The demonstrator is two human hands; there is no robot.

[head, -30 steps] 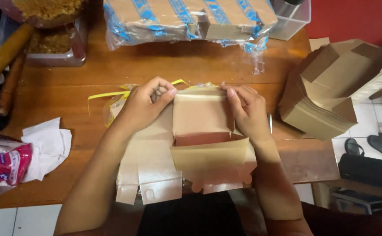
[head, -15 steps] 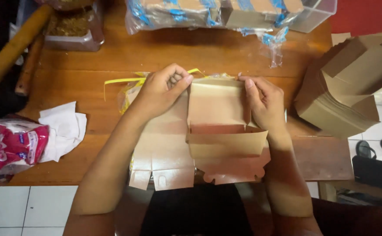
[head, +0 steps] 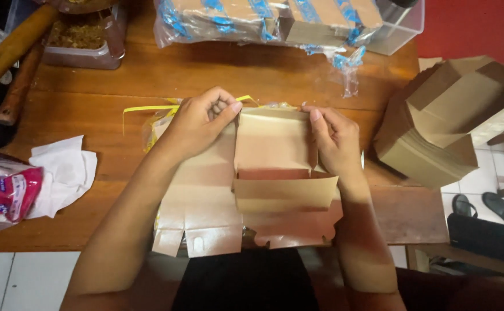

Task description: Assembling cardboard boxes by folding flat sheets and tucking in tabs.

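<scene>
Both of your hands are on the brown cardboard box blank (head: pixel 272 173) lying on the wooden table (head: pixel 119 86) right in front of you. Your left hand (head: pixel 197 124) curls over the far left corner of the raised back panel, fingers bent and thumb pressed against the card, so it is pinching the panel's top edge. Your right hand (head: pixel 335 141) grips the far right corner of the same panel, fingers laid flat along the side and thumb on the upper edge. Neither hand is free.

Mind the one relation that matters: the panel stands between your two hands, its top edge running left to right across your body, and each hand holds one end of that edge. They are about equally near it. The fold line lies just toward you from your fingertips, where a short front flap (head: pixel 283 193) already stands up. The rest of the blank spreads flat to the left and toward your lap, with notched tabs (head: pixel 203 245) hanging over the table's near edge.

Under the blank's far left corner a yellow plastic strip (head: pixel 148 108) pokes out. To your right sits a stack of flat brown blanks (head: pixel 436 138); across the table lies a clear-wrapped bundle (head: pixel 263 20) with blue print. At your left are crumpled white paper (head: pixel 62 170) and a red and white packet (head: pixel 1 193).
</scene>
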